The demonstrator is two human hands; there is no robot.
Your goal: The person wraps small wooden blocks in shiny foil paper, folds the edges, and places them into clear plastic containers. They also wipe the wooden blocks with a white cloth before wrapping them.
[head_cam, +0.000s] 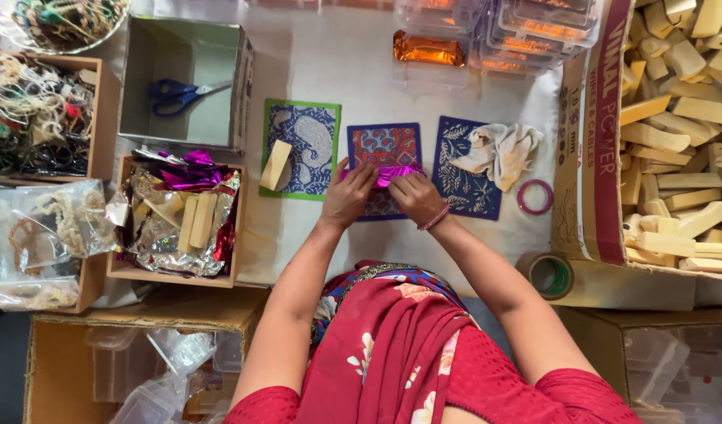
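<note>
Pressing down on a magenta foil piece (394, 173) with both hands — left hand (347, 196) curled over its left end, fingers bent and pinching the foil, right hand (416, 195) curled over its right end, fingertips clamped on the shiny edge. Lying across the middle of a blue-and-red patterned card (384, 147), itself resting on the white-covered counter (337, 71), between a green-bordered paisley card (308, 145) on the left and a dark blue leaf-print card (464, 182) on the right. Leaning on the green-bordered card, a pale wooden block (275, 164). Lying crumpled over the top of the leaf-print card, a cream cloth (498, 148), with a pink ring (536, 195) just beside that card's right edge. Sitting further left, a wooden tray (125, 271) of foil sheets and wooden blocks, and behind it an open box (239, 94) holding blue scissors (176, 93). Filling the far right, a big carton (592, 157) of pale wooden pieces — a tape roll (551, 275) resting near its lower corner. Stacking up along the top edge, clear plastic cases (526, 27) with orange foil inside.
</note>
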